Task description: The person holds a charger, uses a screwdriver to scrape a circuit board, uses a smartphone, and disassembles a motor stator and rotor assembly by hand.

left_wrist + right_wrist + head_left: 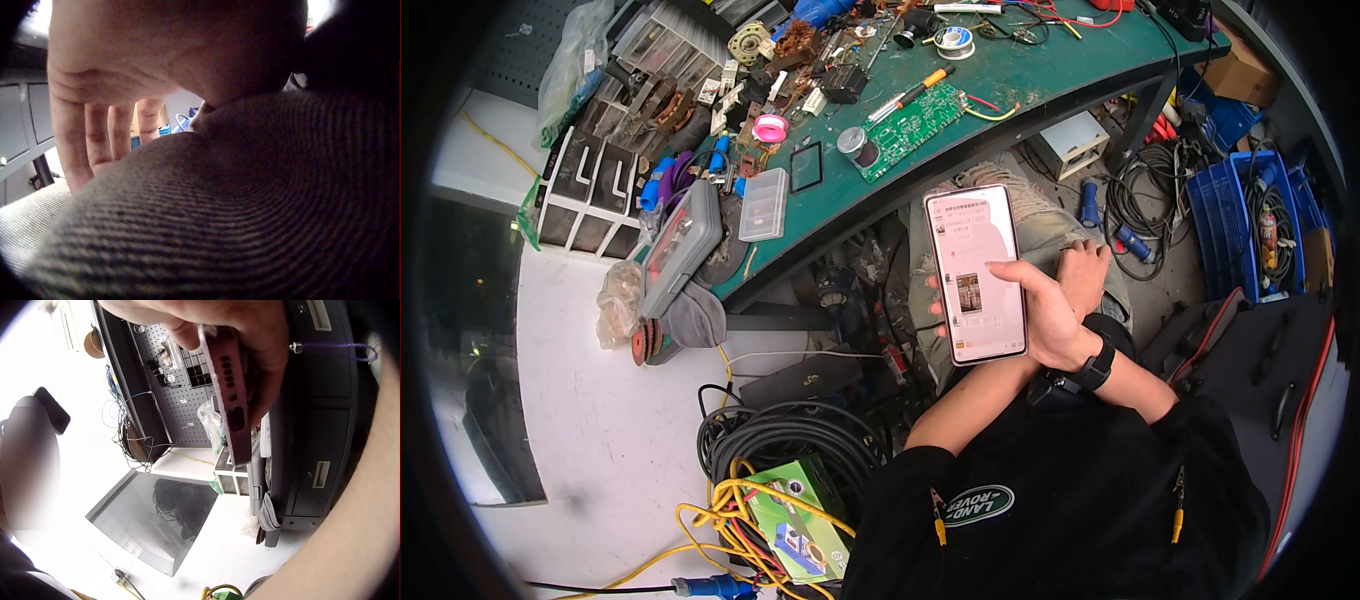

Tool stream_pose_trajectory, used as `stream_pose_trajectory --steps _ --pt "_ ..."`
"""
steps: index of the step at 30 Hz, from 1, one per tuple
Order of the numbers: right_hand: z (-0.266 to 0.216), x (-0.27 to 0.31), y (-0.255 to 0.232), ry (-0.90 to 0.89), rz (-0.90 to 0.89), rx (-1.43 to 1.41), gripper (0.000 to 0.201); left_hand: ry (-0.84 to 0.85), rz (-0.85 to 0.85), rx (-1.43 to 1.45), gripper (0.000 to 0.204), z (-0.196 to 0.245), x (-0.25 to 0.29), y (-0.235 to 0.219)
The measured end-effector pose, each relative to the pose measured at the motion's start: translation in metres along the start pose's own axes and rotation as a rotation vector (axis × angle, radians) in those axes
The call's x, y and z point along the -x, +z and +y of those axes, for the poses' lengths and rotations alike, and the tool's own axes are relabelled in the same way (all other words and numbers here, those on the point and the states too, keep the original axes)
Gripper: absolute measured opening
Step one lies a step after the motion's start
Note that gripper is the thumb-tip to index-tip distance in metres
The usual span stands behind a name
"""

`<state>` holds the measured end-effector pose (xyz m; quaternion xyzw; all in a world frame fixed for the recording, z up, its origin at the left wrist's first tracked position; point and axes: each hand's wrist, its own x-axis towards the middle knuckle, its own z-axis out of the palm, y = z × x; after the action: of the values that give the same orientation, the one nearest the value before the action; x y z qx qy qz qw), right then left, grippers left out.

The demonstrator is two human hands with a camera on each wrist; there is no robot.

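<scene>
My right hand [1052, 318] grips a smartphone [990, 235] from behind and the side, its thumb lying over the lit screen. A chat-like page with a small picture shows there. From below, in the right wrist view, the phone's reddish bottom edge [228, 394] with its port appears between thumb and fingers. My left forearm crosses under the right wrist, and the left hand [1082, 275] rests on the knee of my trousers. In the left wrist view, the left hand [125, 62] hangs its fingers down over ribbed fabric [219, 206], holding nothing.
A green workbench [1040, 70] carries a circuit board [915, 125], a solder spool [954, 42], a screwdriver [925, 85] and a heap of parts. Coiled black cable [800, 435] and a green box [800, 540] lie at lower left. Blue crates [1230, 220] stand at right.
</scene>
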<state>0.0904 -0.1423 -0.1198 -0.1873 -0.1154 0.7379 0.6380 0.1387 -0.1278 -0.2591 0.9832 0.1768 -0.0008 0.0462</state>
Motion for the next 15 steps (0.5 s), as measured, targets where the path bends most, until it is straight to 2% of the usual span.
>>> stream_pose_trajectory --steps 6,8,12,15 --pt "-0.0005 0.0006 0.0016 0.009 -0.002 -0.011 0.054 0.005 0.006 -0.002 0.058 0.0003 -0.0006 0.0015" --pt "0.0004 0.0003 -0.0009 -0.042 -0.037 0.099 0.055 0.003 -0.009 -0.002 0.058 0.0004 -0.0008 0.0007" --pt "0.0011 0.0001 -0.002 -0.05 -0.031 0.121 0.055 0.003 -0.011 -0.004 0.058 0.0 -0.0007 0.0001" --pt "0.0002 0.0006 0.0009 0.013 -0.007 -0.028 0.055 0.01 -0.005 -0.008 0.059 -0.0001 -0.0001 0.0005"
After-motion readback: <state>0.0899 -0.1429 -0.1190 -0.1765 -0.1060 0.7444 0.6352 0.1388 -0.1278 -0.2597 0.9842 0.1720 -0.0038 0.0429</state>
